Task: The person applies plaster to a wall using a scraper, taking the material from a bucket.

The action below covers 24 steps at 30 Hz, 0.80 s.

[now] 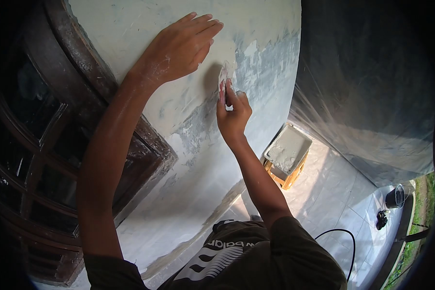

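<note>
My left hand [181,48] rests against the pale wall [130,24], fingers stretched out and pointing to the upper right, holding nothing. Lower and to the right, my right hand [234,116] is closed around a putty knife [223,82]. The knife is smeared with white filler and points up, its blade end close to the wall surface. Around it the wall is a patchwork of cream, white and bare grey plaster [263,63]. White smudges mark my left wrist.
A tray of whitish filler [302,155] sits on a wooden stool [289,183]. Dark wooden window framing [72,53] borders the wall at left; plastic sheeting [357,101] hangs at right. On the tiled floor [340,193] are a dark bucket [395,198] and a black cable [354,246].
</note>
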Tool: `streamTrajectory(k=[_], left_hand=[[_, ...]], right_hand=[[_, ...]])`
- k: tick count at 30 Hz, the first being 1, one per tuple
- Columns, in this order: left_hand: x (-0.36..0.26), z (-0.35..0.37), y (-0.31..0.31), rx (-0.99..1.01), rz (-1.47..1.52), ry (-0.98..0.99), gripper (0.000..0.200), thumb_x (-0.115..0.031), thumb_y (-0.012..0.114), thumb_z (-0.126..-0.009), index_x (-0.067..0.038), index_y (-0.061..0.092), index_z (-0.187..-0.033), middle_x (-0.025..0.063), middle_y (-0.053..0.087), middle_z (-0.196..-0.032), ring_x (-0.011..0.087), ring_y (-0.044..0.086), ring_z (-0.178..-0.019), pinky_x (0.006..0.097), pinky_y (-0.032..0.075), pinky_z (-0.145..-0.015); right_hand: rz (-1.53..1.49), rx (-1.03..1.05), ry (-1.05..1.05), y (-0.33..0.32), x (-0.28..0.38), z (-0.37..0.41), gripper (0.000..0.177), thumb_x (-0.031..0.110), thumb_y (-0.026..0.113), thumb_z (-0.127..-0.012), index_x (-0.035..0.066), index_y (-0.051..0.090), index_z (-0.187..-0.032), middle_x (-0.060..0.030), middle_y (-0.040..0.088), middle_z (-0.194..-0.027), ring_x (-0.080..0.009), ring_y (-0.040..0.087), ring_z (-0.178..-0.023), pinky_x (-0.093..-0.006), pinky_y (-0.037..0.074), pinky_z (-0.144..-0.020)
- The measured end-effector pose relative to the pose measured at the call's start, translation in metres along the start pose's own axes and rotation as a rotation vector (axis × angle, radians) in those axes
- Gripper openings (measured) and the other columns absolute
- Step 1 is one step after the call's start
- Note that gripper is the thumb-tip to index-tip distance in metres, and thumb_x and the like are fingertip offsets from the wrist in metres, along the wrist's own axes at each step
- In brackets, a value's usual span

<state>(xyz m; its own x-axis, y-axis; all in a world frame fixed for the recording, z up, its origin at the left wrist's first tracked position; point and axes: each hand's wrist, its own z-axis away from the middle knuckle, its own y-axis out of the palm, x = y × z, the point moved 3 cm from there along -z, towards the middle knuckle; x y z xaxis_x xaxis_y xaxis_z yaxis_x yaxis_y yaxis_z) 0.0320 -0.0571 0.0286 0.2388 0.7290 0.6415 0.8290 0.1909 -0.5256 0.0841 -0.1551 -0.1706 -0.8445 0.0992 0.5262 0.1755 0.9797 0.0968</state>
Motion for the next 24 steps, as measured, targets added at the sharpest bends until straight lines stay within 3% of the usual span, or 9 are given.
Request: streamTrajectory(k=[3, 5, 10, 11, 13, 16, 18, 21, 24], left_hand=[[-0.001, 0.000, -0.003, -0.005, -0.019, 0.020, 0.037, -0.009, 0.052, -0.097, -0.003, 0.058, -0.132, 0.0157, 0.061, -0.133, 0.0301, 0.056, -0.126, 0.0430, 0.038, -0.114], [-0.002, 0.000, -0.005, 0.002, -0.030, 0.018, 0.037, -0.009, 0.052, -0.097, -0.004, 0.058, -0.133, 0.0156, 0.061, -0.134, 0.0303, 0.056, -0.126, 0.0430, 0.037, -0.114], [-0.004, -0.002, -0.006, 0.002, -0.018, 0.030, 0.037, -0.009, 0.053, -0.097, -0.005, 0.058, -0.133, 0.0155, 0.061, -0.134, 0.0306, 0.057, -0.125, 0.0429, 0.038, -0.114], [-0.005, -0.002, -0.006, 0.010, -0.015, 0.022, 0.037, -0.009, 0.053, -0.097, -0.005, 0.058, -0.133, 0.0154, 0.061, -0.133, 0.0306, 0.057, -0.125, 0.0429, 0.038, -0.114], [-0.006, 0.000, -0.005, 0.009, 0.002, 0.020, 0.037, -0.009, 0.053, -0.097, -0.004, 0.058, -0.133, 0.0155, 0.061, -0.133, 0.0306, 0.057, -0.125, 0.0429, 0.038, -0.114], [-0.006, -0.001, -0.004, 0.002, 0.008, 0.025, 0.036, -0.009, 0.053, -0.097, -0.004, 0.058, -0.133, 0.0156, 0.061, -0.133, 0.0306, 0.057, -0.125, 0.0429, 0.038, -0.114], [-0.007, -0.002, -0.005, 0.002, 0.002, 0.031, 0.036, -0.009, 0.053, -0.097, -0.004, 0.058, -0.133, 0.0157, 0.061, -0.133, 0.0306, 0.057, -0.125, 0.0429, 0.038, -0.114], [-0.008, -0.003, -0.007, 0.002, 0.008, 0.027, 0.037, -0.009, 0.053, -0.097, -0.004, 0.058, -0.133, 0.0155, 0.061, -0.133, 0.0306, 0.057, -0.125, 0.0430, 0.038, -0.114], [-0.010, -0.002, -0.007, 0.004, 0.022, 0.033, 0.037, -0.009, 0.053, -0.096, -0.004, 0.058, -0.133, 0.0154, 0.061, -0.133, 0.0305, 0.056, -0.126, 0.0429, 0.038, -0.114]], right_hand=[[0.122, 0.068, -0.015, 0.016, -0.024, -0.002, 0.046, -0.002, 0.070, -0.078, -0.001, 0.065, -0.123, -0.0111, 0.058, -0.080, -0.0256, 0.054, -0.075, -0.0360, 0.048, -0.067], [0.227, 0.122, -0.068, 0.023, -0.021, 0.021, 0.043, -0.002, 0.071, -0.079, 0.001, 0.067, -0.122, -0.0089, 0.056, -0.071, -0.0201, 0.055, -0.071, -0.0326, 0.048, -0.061], [-0.103, 0.183, 0.008, -0.003, 0.025, 0.095, 0.049, -0.003, 0.071, -0.075, 0.002, 0.067, -0.123, -0.0079, 0.052, -0.068, -0.0170, 0.053, -0.062, -0.0284, 0.047, -0.058], [-0.103, 0.181, 0.010, -0.007, 0.027, 0.083, 0.049, -0.003, 0.071, -0.075, 0.002, 0.067, -0.123, -0.0079, 0.052, -0.068, -0.0170, 0.053, -0.062, -0.0284, 0.047, -0.058], [-0.103, 0.131, 0.113, -0.012, 0.018, 0.045, 0.046, -0.002, 0.071, -0.077, 0.000, 0.066, -0.123, -0.0111, 0.054, -0.071, -0.0270, 0.054, -0.067, -0.0348, 0.049, -0.064], [-0.054, 0.002, 0.090, 0.003, -0.003, -0.010, 0.044, -0.003, 0.069, -0.078, 0.001, 0.066, -0.122, -0.0119, 0.054, -0.073, -0.0267, 0.054, -0.069, -0.0364, 0.047, -0.063], [0.173, 0.015, -0.074, 0.021, -0.018, -0.020, 0.050, -0.001, 0.071, -0.076, 0.001, 0.065, -0.125, -0.0119, 0.058, -0.075, -0.0232, 0.056, -0.069, -0.0337, 0.049, -0.061], [0.255, 0.168, -0.064, 0.028, -0.007, 0.018, 0.049, -0.001, 0.070, -0.078, -0.001, 0.062, -0.127, -0.0128, 0.059, -0.078, -0.0261, 0.058, -0.073, -0.0375, 0.050, -0.064], [0.071, 0.219, -0.075, 0.016, 0.025, 0.076, 0.049, -0.002, 0.070, -0.078, -0.004, 0.061, -0.126, -0.0121, 0.058, -0.076, -0.0266, 0.058, -0.072, -0.0367, 0.050, -0.061]])
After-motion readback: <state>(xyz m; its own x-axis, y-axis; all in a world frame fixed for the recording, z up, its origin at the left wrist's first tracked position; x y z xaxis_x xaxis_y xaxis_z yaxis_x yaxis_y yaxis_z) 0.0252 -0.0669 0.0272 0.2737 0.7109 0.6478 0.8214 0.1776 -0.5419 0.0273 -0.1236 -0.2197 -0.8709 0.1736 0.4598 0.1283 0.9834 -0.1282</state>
